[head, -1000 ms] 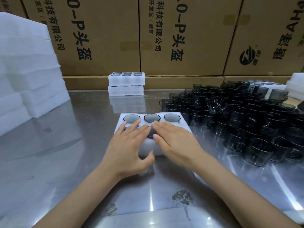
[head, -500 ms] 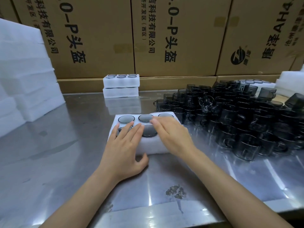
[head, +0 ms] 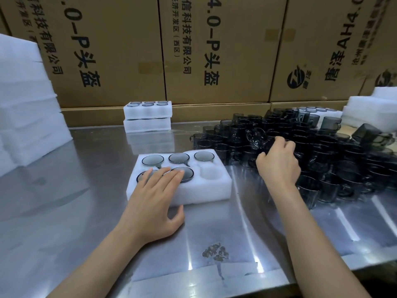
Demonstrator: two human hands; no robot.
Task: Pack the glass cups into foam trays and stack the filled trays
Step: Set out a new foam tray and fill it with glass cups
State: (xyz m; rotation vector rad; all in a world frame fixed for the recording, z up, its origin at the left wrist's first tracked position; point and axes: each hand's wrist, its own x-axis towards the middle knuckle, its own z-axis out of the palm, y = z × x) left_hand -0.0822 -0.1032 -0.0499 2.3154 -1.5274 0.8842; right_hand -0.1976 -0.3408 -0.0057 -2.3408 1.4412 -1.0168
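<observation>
White foam tray (head: 214, 188), five smoky cups (head: 178, 158)

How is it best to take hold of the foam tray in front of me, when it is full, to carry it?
Probably grip the foam tray by its two short side walls, one of the hands from each side, held level. The cups sit loose with mouths up, so tilting could spill them.
</observation>
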